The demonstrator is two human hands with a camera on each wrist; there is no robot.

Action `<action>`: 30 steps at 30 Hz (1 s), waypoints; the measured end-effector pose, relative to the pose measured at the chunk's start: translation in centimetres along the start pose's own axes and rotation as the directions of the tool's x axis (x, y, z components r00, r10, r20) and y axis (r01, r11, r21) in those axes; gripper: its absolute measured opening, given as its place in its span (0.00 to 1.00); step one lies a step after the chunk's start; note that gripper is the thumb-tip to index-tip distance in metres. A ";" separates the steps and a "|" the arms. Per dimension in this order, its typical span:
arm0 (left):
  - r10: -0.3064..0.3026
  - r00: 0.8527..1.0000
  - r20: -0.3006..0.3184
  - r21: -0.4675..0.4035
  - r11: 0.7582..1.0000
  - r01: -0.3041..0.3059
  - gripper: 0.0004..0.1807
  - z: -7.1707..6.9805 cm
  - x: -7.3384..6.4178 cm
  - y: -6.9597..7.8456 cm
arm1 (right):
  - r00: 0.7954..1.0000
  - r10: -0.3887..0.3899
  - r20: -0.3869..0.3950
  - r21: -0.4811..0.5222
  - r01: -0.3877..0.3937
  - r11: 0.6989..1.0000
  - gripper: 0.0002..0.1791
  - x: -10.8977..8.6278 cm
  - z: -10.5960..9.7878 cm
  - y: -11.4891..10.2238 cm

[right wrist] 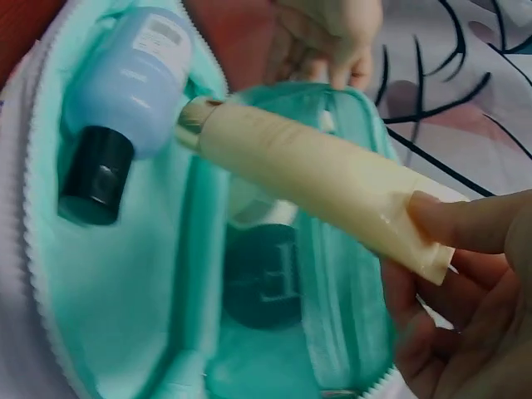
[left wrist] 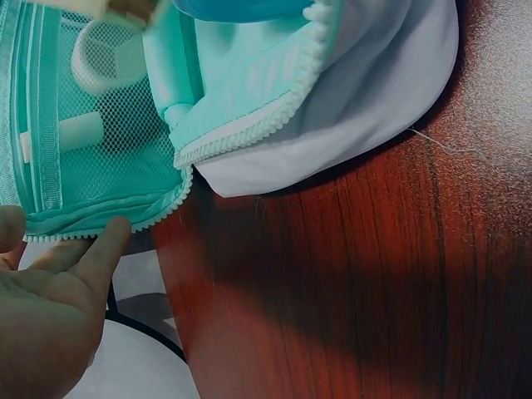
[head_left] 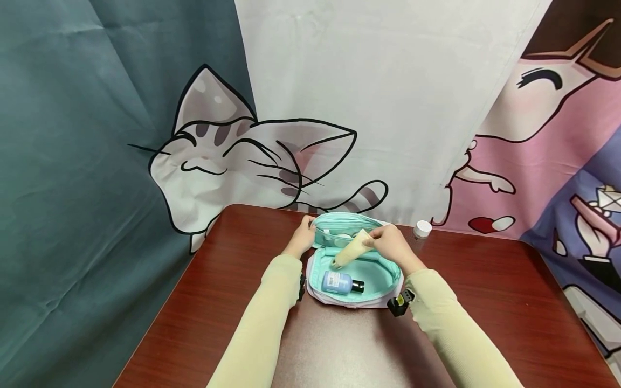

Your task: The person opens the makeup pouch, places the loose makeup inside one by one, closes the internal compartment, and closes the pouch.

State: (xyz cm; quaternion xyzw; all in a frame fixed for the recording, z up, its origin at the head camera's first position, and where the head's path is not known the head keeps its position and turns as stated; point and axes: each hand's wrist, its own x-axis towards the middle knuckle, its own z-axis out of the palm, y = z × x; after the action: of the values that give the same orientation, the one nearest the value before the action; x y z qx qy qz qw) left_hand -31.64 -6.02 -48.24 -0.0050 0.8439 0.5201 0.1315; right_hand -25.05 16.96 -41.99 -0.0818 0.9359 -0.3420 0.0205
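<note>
An unzipped toiletry bag with a mint-green lining lies on the table, its lid tilted up at the back. My left hand grips the lid's left edge near the zipper. My right hand pinches the flat end of a cream-coloured squeeze tube over the bag, its gold cap pointing down and left. A blue bottle with a black cap lies on its side in the main compartment. Behind the lid's mesh pocket sit a white round item and a dark round item.
Just right of the lid, near the table's back edge, stands a small container with a white lid. The dark red wooden table reaches back to a printed cloth with cartoon figures.
</note>
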 end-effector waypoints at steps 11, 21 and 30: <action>0.001 1.000 0.010 -0.004 1.000 -0.001 0.14 -0.1 0.2 0.1 | 0.986 0.020 0.168 -0.060 -0.010 0.998 0.11 0.6 2.2 1.0; -0.018 1.000 0.017 0.005 1.000 0.018 0.14 -0.1 0.0 0.4 | 0.948 -0.020 0.318 -0.248 0.103 0.963 0.16 0.5 3.3 1.8; -0.004 1.000 0.013 0.008 1.000 0.004 0.14 0.1 0.2 0.2 | 0.911 0.000 0.413 -0.277 0.125 0.953 0.18 0.1 4.6 3.0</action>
State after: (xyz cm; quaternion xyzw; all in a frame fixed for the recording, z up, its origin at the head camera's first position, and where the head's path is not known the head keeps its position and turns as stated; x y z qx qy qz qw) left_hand -31.86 -5.80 -48.20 -0.0025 0.8451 0.5164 0.1381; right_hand -25.13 16.25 -47.49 -0.1839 0.9483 -0.1733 0.1919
